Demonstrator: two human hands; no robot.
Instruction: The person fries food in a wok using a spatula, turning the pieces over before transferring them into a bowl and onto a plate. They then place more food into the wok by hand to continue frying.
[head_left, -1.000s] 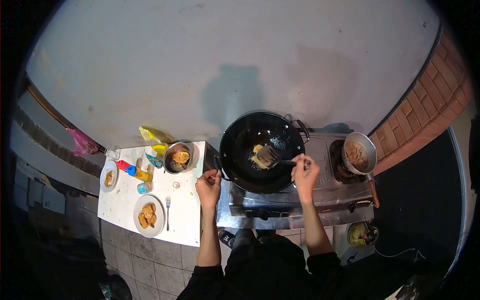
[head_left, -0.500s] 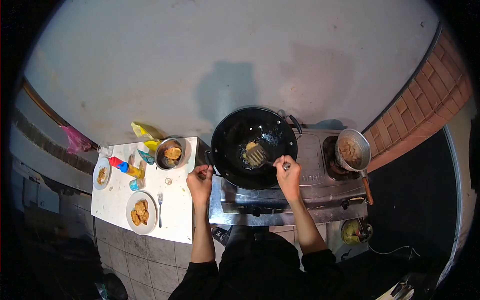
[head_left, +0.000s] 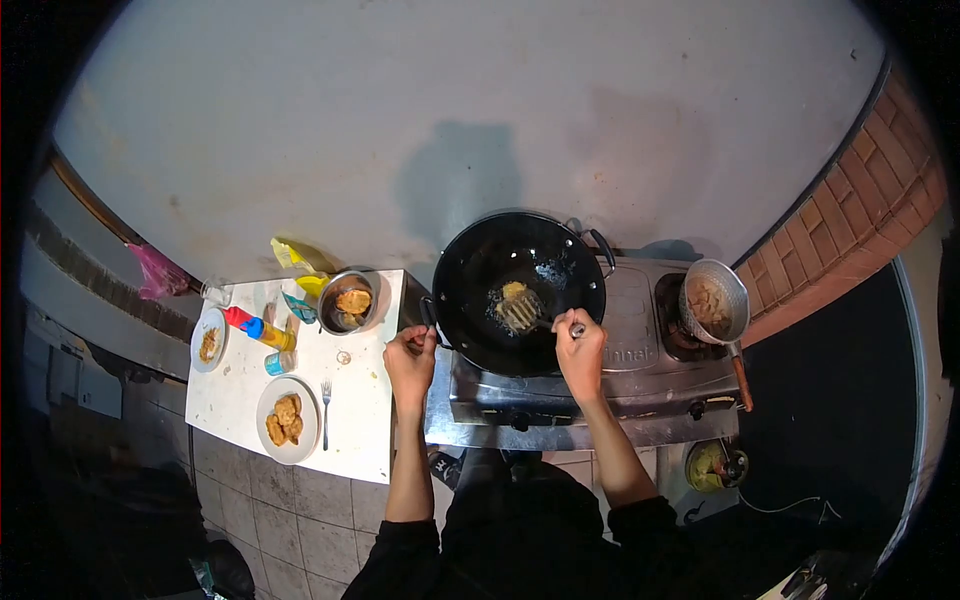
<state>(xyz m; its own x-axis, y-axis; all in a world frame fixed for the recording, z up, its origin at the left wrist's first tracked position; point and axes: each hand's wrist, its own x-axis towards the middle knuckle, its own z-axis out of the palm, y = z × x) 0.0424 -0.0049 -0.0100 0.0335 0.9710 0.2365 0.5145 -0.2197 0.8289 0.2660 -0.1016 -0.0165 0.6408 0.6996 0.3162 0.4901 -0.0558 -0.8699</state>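
Note:
A large black wok (head_left: 478, 337) sits on the steel gas stove, with oil and a small golden piece of food (head_left: 515, 291) inside. My right hand (head_left: 581, 350) is closed around the handle of a slotted metal spatula (head_left: 520, 313). The spatula's blade lies on the food near the wok's middle. At the wok's left side, my left hand (head_left: 409, 368) has its fingers curled at the wok handle (head_left: 428, 311); the fingers partly hide their contact with it.
On the white table (head_left: 360, 420) stand a plate of fried pieces (head_left: 287, 420), a fork (head_left: 326, 415), a metal pot (head_left: 347, 303), sauce bottles (head_left: 268, 334) and a smaller plate (head_left: 208, 340). A dented saucepan (head_left: 714, 302) with pale pieces occupies the right burner.
The spatula blade has shifted slightly over the food in the wok, with more of the golden piece showing behind it. The whole view has slid a little; both hands keep their holds.

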